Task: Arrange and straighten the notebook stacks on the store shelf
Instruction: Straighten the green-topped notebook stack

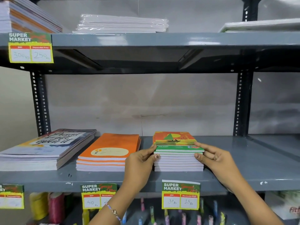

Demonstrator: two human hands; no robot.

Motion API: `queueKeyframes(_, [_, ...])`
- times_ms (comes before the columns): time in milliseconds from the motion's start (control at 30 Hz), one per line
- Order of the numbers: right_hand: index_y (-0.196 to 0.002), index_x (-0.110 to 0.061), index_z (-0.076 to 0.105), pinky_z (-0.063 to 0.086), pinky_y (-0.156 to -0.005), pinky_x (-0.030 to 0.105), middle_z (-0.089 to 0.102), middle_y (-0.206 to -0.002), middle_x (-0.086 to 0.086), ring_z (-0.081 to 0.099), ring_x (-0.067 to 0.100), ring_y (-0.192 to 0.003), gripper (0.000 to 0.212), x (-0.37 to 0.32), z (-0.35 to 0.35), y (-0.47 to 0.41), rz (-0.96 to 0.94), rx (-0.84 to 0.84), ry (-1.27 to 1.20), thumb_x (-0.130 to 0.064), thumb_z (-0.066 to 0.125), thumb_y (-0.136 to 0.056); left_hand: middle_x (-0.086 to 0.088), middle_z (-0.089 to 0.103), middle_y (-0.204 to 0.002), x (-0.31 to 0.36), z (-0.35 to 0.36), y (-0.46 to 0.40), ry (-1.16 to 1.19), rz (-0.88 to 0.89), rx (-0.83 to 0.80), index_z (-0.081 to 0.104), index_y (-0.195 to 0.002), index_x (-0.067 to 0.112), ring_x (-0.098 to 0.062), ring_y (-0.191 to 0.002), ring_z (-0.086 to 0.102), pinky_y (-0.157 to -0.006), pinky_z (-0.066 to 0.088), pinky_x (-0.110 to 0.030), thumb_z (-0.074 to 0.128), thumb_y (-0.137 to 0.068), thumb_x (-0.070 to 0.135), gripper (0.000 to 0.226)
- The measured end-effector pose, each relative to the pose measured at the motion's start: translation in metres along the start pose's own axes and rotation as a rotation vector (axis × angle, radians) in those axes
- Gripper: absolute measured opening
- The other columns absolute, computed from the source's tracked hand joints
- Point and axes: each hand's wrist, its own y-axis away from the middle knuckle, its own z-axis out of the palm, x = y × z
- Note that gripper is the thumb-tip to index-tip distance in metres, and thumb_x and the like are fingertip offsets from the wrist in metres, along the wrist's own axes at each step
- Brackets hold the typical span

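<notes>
On the grey middle shelf stand three notebook stacks. The small stack on the right has a green-and-orange cover with a boat picture on top. My left hand presses its left side, thumb on the top notebook's edge. Opposite it, my right hand holds the right side the same way. The top notebooks sit slightly askew from those below. In the middle lies an orange stack, and at the left a larger stack with script lettering on its cover.
Price tags hang on the shelf's front edge. The upper shelf carries wrapped white pads and a notebook pile at left. Below are thread spools and pens. Bare shelf extends to the right of the small stack.
</notes>
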Motion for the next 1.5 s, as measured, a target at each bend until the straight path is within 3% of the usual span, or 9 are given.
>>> queueKeyframes(167, [-0.114,-0.039,0.070,0.055,-0.087,0.021,0.077,-0.107,-0.001,0.071,0.014,-0.105,0.043,-0.001,0.000,0.000,0.009,0.006,-0.019,-0.025,0.077,-0.074,0.027,0.068,-0.095,0.000,-0.001,-0.003,0.018,-0.001,-0.009,0.072,-0.102,0.026,0.020,-0.088,0.061,-0.070,0.046,0.001,0.075,-0.080,0.008,0.028])
queueKeyframes(367, [-0.122,-0.031,0.065,0.054,-0.091,0.028,0.078,-0.106,0.001,0.070,0.014,-0.106,0.054,0.000,-0.002,0.002,0.016,0.056,-0.056,-0.029,0.080,-0.071,0.023,0.075,-0.095,-0.002,-0.001,0.002,0.082,-0.004,-0.035,0.069,-0.112,0.033,0.008,-0.094,0.067,-0.075,0.054,-0.010,0.075,-0.081,0.021,0.034])
queueKeyframes(633, [-0.114,-0.022,0.072,0.054,-0.094,0.036,0.076,-0.111,0.007,0.070,0.024,-0.108,0.060,0.002,-0.004,-0.001,0.052,0.084,-0.142,-0.043,0.088,-0.060,0.031,0.073,-0.082,-0.002,-0.001,0.002,0.093,0.014,0.055,0.075,-0.096,0.031,0.008,-0.088,0.068,-0.068,0.051,-0.005,0.073,-0.082,0.017,0.020])
queueKeyframes(800, [-0.108,-0.019,0.075,0.057,-0.089,0.035,0.077,-0.106,0.010,0.072,0.028,-0.103,0.042,0.004,-0.004,-0.002,0.040,0.085,-0.149,-0.032,0.081,-0.068,0.020,0.077,-0.090,-0.001,-0.003,0.005,0.182,0.036,0.059,0.077,-0.091,0.033,0.001,-0.089,0.071,-0.066,0.054,-0.009,0.073,-0.082,0.012,0.023])
queueKeyframes(933, [-0.104,-0.014,0.075,0.059,-0.083,0.028,0.077,-0.103,0.012,0.073,0.028,-0.100,0.030,0.002,-0.004,0.000,0.029,0.086,-0.165,-0.021,0.075,-0.074,0.028,0.074,-0.090,0.003,-0.002,0.006,0.189,0.054,0.064,0.075,-0.089,0.037,0.003,-0.096,0.069,-0.074,0.052,-0.007,0.074,-0.080,0.006,0.031])
queueKeyframes(1133, [-0.101,-0.013,0.075,0.060,-0.079,0.027,0.079,-0.097,0.008,0.075,0.023,-0.093,0.023,-0.002,0.002,0.004,-0.029,0.134,-0.068,-0.018,0.070,-0.080,0.017,0.074,-0.104,0.003,-0.002,0.007,-0.007,0.072,0.043,0.072,-0.106,0.036,0.011,-0.097,0.064,-0.084,0.052,-0.010,0.073,-0.083,0.015,0.031])
queueKeyframes(1267, [-0.098,-0.012,0.074,0.059,-0.072,0.020,0.080,-0.090,0.002,0.075,0.017,-0.088,0.016,-0.002,0.007,0.008,-0.068,0.185,-0.009,-0.005,0.066,-0.086,0.029,0.071,-0.087,0.004,-0.002,0.007,0.000,0.051,0.064,0.073,-0.102,0.033,0.014,-0.089,0.064,-0.074,0.050,-0.003,0.075,-0.081,0.014,0.029])
queueKeyframes(1400, [-0.101,-0.014,0.072,0.057,-0.073,0.015,0.080,-0.095,0.002,0.074,0.012,-0.091,0.020,-0.004,0.009,0.009,-0.065,0.190,0.008,-0.004,0.069,-0.083,0.029,0.073,-0.087,0.004,-0.001,0.008,0.018,0.034,0.091,0.072,-0.103,0.034,0.004,-0.092,0.069,-0.075,0.053,-0.008,0.077,-0.078,0.013,0.032])
queueKeyframes(1500, [-0.118,-0.021,0.063,0.058,-0.083,0.024,0.079,-0.101,0.001,0.073,0.010,-0.097,0.057,-0.003,0.006,0.011,0.002,0.159,-0.036,-0.016,0.083,-0.065,0.012,0.071,-0.109,0.004,-0.002,0.008,-0.019,-0.031,0.059,0.068,-0.119,0.019,-0.003,-0.101,0.068,-0.085,0.058,-0.023,0.082,-0.071,0.023,0.050])
